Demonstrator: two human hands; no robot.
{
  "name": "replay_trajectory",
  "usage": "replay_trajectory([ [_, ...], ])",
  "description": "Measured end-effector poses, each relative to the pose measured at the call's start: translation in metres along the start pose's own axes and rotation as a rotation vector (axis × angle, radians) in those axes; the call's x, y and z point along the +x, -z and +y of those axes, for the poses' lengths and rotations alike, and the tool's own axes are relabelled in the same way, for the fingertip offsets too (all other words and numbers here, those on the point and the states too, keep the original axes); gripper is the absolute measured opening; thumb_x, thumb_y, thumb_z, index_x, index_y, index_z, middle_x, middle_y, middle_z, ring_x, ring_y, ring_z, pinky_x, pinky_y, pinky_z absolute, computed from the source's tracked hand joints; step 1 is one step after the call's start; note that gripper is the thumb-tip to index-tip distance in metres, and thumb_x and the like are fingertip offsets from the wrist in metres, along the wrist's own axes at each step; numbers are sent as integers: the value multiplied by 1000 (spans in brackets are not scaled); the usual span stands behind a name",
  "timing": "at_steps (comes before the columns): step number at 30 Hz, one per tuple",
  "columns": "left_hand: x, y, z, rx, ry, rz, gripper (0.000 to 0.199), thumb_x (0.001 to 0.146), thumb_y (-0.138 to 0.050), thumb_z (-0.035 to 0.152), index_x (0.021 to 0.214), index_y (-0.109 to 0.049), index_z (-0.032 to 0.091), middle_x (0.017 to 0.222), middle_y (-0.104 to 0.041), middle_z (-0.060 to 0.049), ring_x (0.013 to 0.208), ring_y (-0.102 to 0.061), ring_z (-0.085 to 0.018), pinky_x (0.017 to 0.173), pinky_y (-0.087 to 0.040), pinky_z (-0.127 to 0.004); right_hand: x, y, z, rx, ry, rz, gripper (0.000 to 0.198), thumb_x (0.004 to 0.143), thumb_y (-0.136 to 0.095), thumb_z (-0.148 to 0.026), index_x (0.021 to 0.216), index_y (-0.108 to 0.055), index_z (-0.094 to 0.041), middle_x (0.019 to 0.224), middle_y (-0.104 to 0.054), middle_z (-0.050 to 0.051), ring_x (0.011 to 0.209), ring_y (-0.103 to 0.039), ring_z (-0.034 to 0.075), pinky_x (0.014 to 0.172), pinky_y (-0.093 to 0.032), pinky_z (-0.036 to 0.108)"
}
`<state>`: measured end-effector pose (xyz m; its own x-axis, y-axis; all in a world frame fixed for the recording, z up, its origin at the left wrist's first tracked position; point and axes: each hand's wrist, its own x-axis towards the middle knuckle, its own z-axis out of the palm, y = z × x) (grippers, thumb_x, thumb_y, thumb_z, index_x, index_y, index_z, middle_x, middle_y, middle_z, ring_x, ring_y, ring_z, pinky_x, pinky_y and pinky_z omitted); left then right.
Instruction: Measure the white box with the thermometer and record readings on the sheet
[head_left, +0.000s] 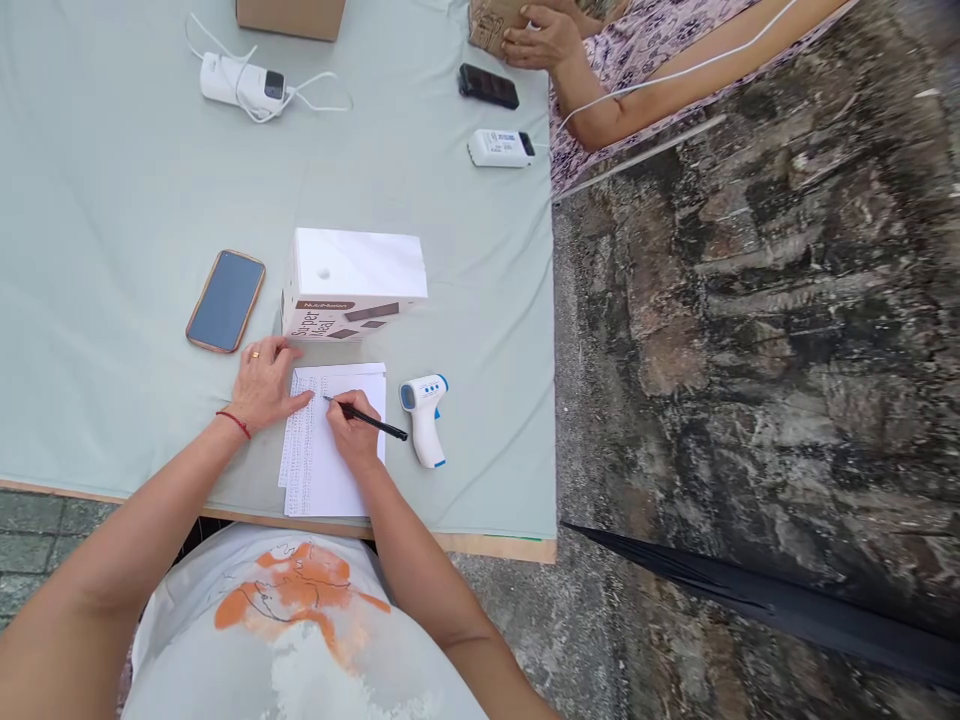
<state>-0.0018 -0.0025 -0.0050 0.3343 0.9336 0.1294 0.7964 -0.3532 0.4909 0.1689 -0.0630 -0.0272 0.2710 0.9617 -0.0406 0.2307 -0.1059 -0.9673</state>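
Note:
Between the fingers of my right hand (354, 428) is a black pen (384, 427), its tip touching the upper part of a stack of white paper sheets (341, 490). Small printed or written figures run down the left side of the sheets. My left hand (267, 384) lies with its fingers stretched out, the thumb on the left edge of the paper and the fingertips close to the white box. That box (360, 264), with brown print reading "Super Meal", stands just beyond the sheets. To the right of the paper lies a white and blue infrared thermometer (425, 420).
A smartphone (226, 302) lies left of the box. Farther back are a white device with a cable (241, 85), a cardboard box (291, 18), a black device (489, 86) and a white power bank (501, 148). At the far right, another person's hand (544, 40) holds a brown box.

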Motion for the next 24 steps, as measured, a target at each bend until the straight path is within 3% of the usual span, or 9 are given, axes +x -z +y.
replay_trajectory([
  [24,1,0,0,3,-6,3,55,69,-76,44,115,-59,18,122,-58,-17,118,-55,-37,108,-37,-55,-1,-1,0,-28,0,30,12,73,-53,-35,67,-51,-25,60,-52,-5,58,-45,14,58,-41,29],
])
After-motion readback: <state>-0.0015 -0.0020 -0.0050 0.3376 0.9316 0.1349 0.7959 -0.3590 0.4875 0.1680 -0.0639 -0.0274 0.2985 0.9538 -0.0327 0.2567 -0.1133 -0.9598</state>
